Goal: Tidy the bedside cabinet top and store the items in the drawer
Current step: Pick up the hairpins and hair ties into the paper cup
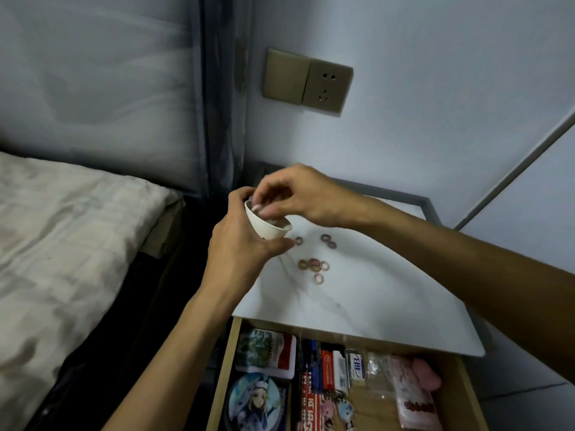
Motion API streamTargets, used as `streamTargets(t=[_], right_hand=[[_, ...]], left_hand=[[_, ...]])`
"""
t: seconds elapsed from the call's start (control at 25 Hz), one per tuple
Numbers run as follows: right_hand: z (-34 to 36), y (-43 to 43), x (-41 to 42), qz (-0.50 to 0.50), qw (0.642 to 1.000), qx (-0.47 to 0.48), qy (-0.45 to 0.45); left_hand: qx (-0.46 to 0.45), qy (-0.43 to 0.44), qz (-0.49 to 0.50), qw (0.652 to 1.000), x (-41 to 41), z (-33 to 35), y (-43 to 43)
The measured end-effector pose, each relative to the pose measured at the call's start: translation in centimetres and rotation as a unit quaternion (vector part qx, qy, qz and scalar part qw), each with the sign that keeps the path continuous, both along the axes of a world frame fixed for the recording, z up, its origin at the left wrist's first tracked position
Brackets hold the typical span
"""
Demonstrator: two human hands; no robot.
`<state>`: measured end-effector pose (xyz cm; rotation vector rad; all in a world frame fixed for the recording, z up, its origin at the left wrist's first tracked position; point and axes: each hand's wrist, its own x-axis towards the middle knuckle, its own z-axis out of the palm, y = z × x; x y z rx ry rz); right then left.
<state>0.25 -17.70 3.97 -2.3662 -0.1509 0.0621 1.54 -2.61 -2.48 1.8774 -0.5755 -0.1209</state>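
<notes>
White cup, gripped tilted in left hand, received fingertips of right hand, grasp indiscernible; loose rings lay just below hands, presumably needing pinching into cup before drawer storage.

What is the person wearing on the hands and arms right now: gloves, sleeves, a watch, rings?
Nothing that shows. The left hand and the right hand are bare, with no gloves and no rings visible. The left forearm and the right forearm are uncovered as far as the frame edge: no sleeve, watch or bracelet is in view.
</notes>
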Motion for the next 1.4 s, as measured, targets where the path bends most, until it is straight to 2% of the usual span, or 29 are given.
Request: streamTargets(t=[0.04,0.12,0.2,0.28,0.36,0.44,0.52,0.72,0.88,1.0,1.2,1.28,1.4], right_hand=[[0.2,0.6,0.0,0.021,0.999,-0.025,0.015],[0.4,0.5,0.4,0.027,0.999,-0.008,0.015],[0.1,-0.9,1.3,-0.019,0.999,0.042,-0.016],[-1.7,-3.1,3.0,-0.103,0.994,0.02,-0.035],[-5.2,-5.5,5.2,-0.173,0.983,-0.065,0.016],[-9.1,-7.4,7.4,-0.206,0.96,-0.15,0.114],[-11.8,-7.9,9.3,-0.227,0.946,-0.168,0.157],[-14.5,-7.0,11.3,-0.205,0.962,-0.153,0.096],[-14.9,-7.3,9.7,-0.132,0.976,-0.161,0.06],[-14.6,-6.9,7.7,-0.14,0.978,-0.156,0.025],[-13.7,-6.0,4.9,-0.161,0.974,-0.149,0.064],[-11.8,-5.8,3.6,-0.188,0.975,-0.103,0.056],[-6.4,-4.1,1.9,-0.174,0.984,0.022,-0.032]], left_hand=[[-0.008,0.003,0.005,1.0,0.0,0.1,0.2],[-0.019,0.014,0.015,1.0,0.2,0.2,0.5],[-0.026,0.029,0.028,0.999,0.5,0.4,1.0],[-0.026,0.028,0.047,0.998,0.9,0.4,1.4],[-0.011,0.014,0.069,0.997,1.6,0.1,1.8],[-0.004,0.012,0.086,0.996,2.2,-0.2,2.2],[-0.006,0.012,0.097,0.995,2.5,-0.3,2.6],[-0.012,0.013,0.103,0.995,3.1,-0.1,2.8],[-0.014,0.01,0.096,0.995,3.1,0.0,2.8],[-0.012,0.01,0.089,0.996,2.8,0.0,2.8],[-0.002,0.009,0.077,0.997,2.4,-0.3,2.6],[0.005,0.006,0.065,0.998,2.1,-0.3,2.2],[0.01,0.012,0.038,0.999,1.5,-0.2,1.4]])
